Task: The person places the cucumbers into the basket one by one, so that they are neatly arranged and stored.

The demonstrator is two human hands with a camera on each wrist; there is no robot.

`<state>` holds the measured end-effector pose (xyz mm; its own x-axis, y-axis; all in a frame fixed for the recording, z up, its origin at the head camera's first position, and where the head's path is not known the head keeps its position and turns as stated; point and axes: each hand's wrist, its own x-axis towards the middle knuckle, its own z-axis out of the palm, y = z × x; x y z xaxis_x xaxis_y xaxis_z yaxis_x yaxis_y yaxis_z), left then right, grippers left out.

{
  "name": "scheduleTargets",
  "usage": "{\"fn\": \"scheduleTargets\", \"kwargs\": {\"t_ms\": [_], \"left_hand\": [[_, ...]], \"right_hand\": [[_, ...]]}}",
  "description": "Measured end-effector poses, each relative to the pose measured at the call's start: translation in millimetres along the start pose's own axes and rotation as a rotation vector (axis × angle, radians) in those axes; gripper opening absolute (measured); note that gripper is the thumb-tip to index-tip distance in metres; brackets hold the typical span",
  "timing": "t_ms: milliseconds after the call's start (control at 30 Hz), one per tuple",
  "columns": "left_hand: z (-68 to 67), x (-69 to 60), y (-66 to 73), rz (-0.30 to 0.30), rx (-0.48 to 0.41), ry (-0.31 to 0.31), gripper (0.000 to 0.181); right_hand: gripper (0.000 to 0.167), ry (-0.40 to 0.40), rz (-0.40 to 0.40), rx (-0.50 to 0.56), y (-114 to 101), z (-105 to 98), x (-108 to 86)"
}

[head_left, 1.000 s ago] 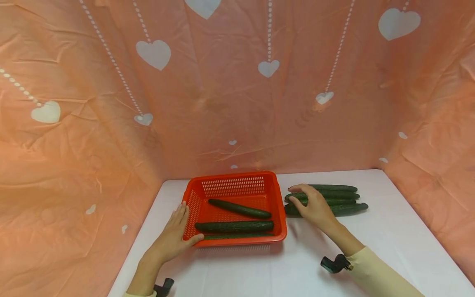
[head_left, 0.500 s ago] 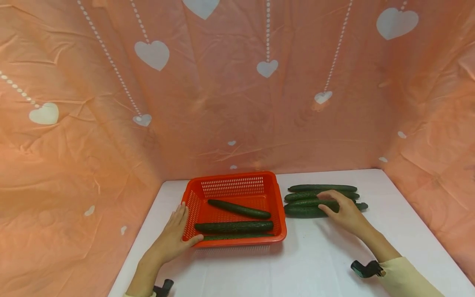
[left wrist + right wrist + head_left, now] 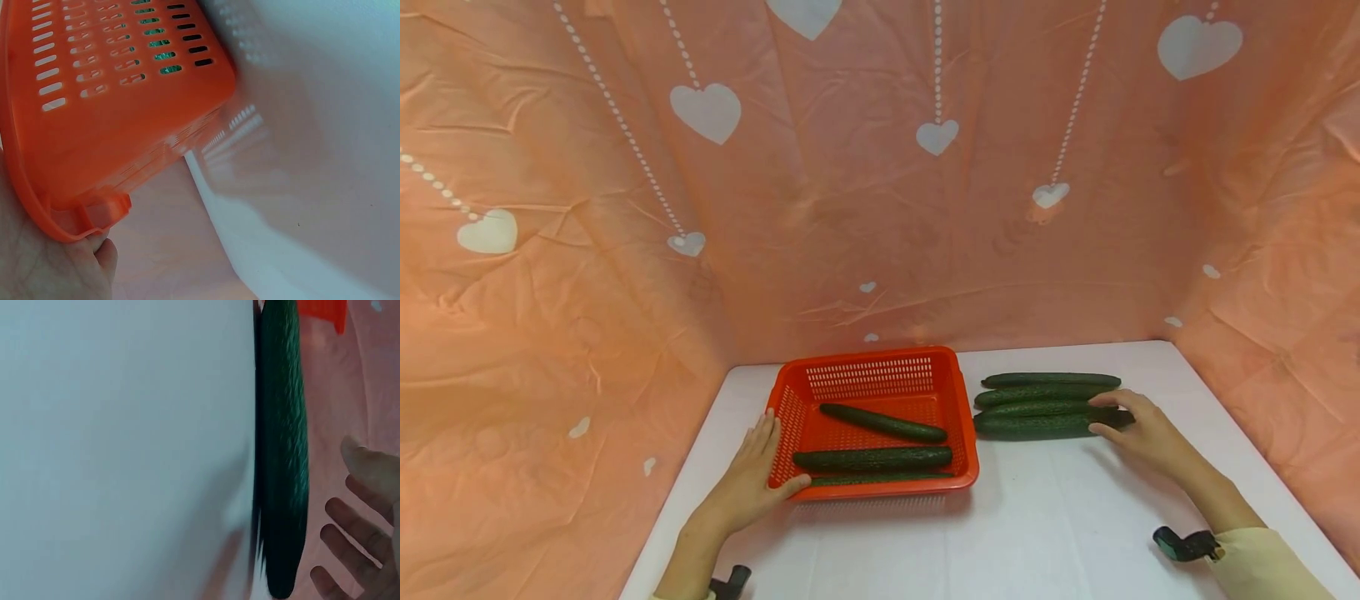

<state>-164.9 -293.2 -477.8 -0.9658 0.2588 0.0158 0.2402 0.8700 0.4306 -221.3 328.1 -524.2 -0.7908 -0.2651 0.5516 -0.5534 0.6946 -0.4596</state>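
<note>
My left hand [image 3: 747, 477] rests with straight fingers on the near left corner of a red perforated plastic basket [image 3: 942, 379]. In the left wrist view, this hand [image 3: 47, 265] touches the basket's rim [image 3: 19, 175] from outside. Three cucumbers lie in the basket: one slanted [image 3: 883, 422], one straight [image 3: 872, 458], and one partly hidden by the front wall [image 3: 880, 479]. Fingers spread, my right hand [image 3: 1150, 435] is over the right end of the front cucumber [image 3: 1030, 427] in a row of several on the table. The right wrist view shows a gap between hand [image 3: 369, 534] and cucumber [image 3: 285, 450].
A white cloth covers the table [image 3: 1022, 533]. Behind the basket and along both sides hangs a pink-orange sheet [image 3: 850, 208] printed with white hearts. The cucumber row lies close to the basket's right wall.
My right hand has moved right along the cucumber row, from its left end to its right end. The left hand and the basket have stayed put.
</note>
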Motion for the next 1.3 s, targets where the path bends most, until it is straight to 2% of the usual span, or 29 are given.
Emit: {"fn": "scheduleTargets", "kwargs": {"t_ms": [67,167,300,433,633,833,933,1100,1167,1300], "left_hand": [[0.9,0.2,-1.0,0.004,-0.002,0.003,0.116],[1.7,0.5,-1.9,0.011,0.001,0.007,0.117],[1.8,1.0,-2.4,0.01,0.003,0.007,0.118],[0.7,0.8,-1.7,0.005,0.001,0.003,0.117],[-0.2,0.8,-1.2,0.002,0.001,-0.001,0.117],[-3.1,-0.4,1.3,0.009,0.007,0.001,0.117],[-3.7,-0.7,1.5,0.011,0.01,0.003,0.117],[-3.3,-0.2,0.7,-0.002,0.009,-0.01,0.118],[-3.1,0.0,0.9,-0.005,0.007,-0.012,0.117],[-2.8,0.1,0.9,0.004,0.008,-0.004,0.117]], "right_hand": [[0.044,-0.003,0.007,-0.049,6.3,-2.3,-2.6],[0.046,-0.035,0.06,-0.085,14.0,-5.3,-7.0],[0.045,-0.099,0.153,-0.075,20.2,-8.3,-10.6],[0.044,-0.115,0.185,-0.086,23.6,-8.5,-11.9],[0.047,-0.089,0.181,-0.07,27.2,-4.3,-12.7],[0.048,-0.123,0.182,-0.056,28.6,-3.1,-12.9],[0.046,-0.137,0.137,-0.071,29.3,-3.0,-13.9],[0.044,-0.157,0.03,-0.039,30.5,-2.8,-14.3],[0.043,-0.179,0.011,-0.029,30.0,-3.6,-14.2],[0.042,-0.23,0.051,-0.022,25.3,-6.4,-14.6]]}}
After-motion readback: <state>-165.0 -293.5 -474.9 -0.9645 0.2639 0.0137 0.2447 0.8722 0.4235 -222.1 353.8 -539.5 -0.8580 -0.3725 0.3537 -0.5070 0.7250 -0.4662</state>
